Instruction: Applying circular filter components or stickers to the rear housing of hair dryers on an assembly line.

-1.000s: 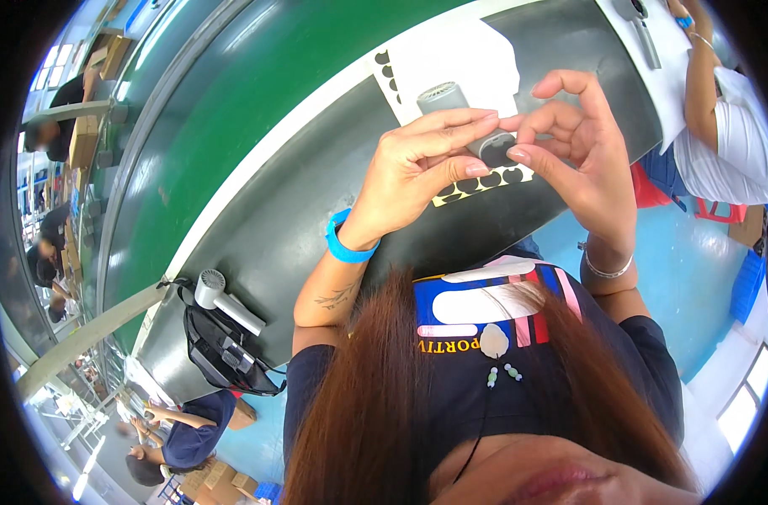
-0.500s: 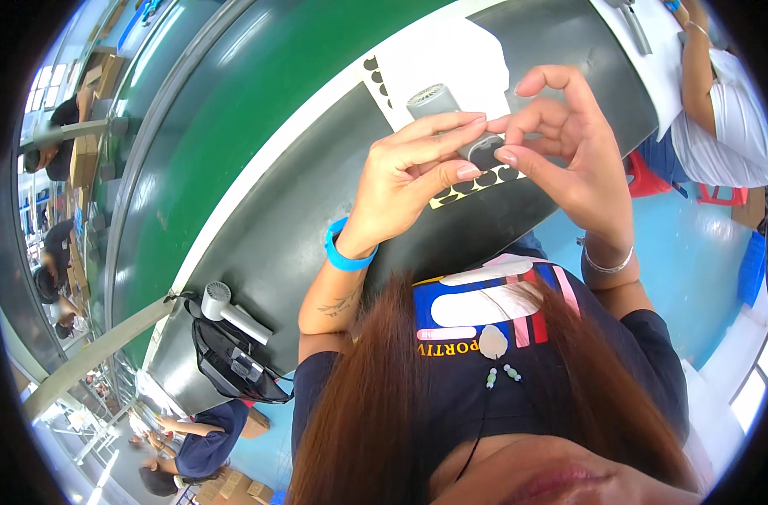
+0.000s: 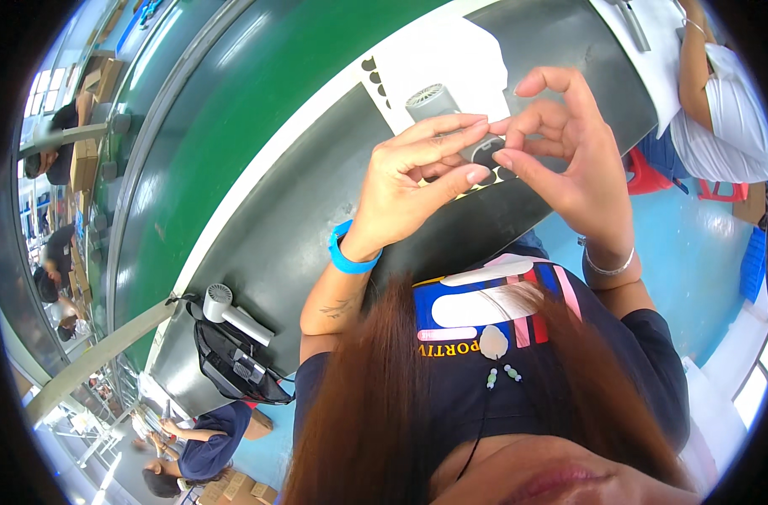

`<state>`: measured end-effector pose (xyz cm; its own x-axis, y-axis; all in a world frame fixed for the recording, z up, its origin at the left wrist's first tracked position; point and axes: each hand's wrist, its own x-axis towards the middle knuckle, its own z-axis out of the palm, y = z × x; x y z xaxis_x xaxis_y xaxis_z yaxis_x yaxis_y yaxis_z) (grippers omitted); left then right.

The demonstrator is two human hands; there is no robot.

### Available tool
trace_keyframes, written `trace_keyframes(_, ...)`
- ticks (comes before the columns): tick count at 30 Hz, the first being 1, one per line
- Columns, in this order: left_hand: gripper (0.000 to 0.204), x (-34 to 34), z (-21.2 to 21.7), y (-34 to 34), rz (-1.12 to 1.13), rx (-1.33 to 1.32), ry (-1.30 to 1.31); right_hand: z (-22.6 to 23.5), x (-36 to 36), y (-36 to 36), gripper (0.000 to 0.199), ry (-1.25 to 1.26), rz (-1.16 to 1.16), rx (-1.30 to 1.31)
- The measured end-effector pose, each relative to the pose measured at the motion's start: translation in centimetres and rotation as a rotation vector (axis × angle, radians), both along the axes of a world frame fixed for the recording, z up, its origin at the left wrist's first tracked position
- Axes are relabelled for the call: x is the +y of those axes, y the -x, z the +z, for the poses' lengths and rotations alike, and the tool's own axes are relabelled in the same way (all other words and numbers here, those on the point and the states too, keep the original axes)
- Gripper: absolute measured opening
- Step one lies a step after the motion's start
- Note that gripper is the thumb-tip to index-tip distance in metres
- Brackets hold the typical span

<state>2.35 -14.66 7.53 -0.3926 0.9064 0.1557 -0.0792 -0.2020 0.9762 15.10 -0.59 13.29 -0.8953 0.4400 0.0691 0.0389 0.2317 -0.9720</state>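
Note:
A grey hair dryer (image 3: 431, 101) with a slotted round end is held in front of me, above the table. My left hand (image 3: 417, 172) closes round its body, and the fingers hide much of it. A black oval piece (image 3: 486, 152) shows on the end facing me. My right hand (image 3: 569, 147) has its thumb tip at the edge of that oval; other fingertips meet the dryer's far side, and the index finger arches up free. Under both hands lies a white sheet (image 3: 392, 50) with black round stickers (image 3: 375, 80) along its edges.
At the left, another grey hair dryer (image 3: 218, 295) lies beside a black bag (image 3: 232, 358) on the dark table (image 3: 300, 168). A green conveyor belt (image 3: 190, 126) runs along the far side. A co-worker's arm (image 3: 695, 76) and red stool (image 3: 640, 175) are at right.
The hair dryer has tilted slightly, and its dark oval end has shifted a little upward between my hands. My left thumb has moved slightly right. Both hands keep their hold.

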Motion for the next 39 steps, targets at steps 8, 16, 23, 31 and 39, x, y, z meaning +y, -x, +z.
trace_keyframes(8,0.038,0.3,0.1,-0.4,0.062,0.025,-0.004,0.3,-0.6,-0.2,0.043,-0.141,-0.060,0.016)
trace_keyframes(16,0.038,0.3,0.1,-0.6,0.062,0.022,0.004,0.1,-0.7,-0.2,0.044,-0.266,-0.089,0.006)
trace_keyframes(23,0.039,-0.6,0.1,-0.3,0.100,0.062,0.011,0.7,0.1,0.1,0.046,-0.714,-0.171,-0.116)
trace_keyframes(31,0.025,-4.6,-1.3,1.8,0.254,-0.066,-0.165,-7.2,0.9,1.5,0.041,0.197,0.429,-0.371)
trace_keyframes(39,0.026,-3.9,-2.2,-1.2,0.168,-0.425,-0.435,-7.1,-3.5,4.8,0.043,0.953,0.310,0.215)
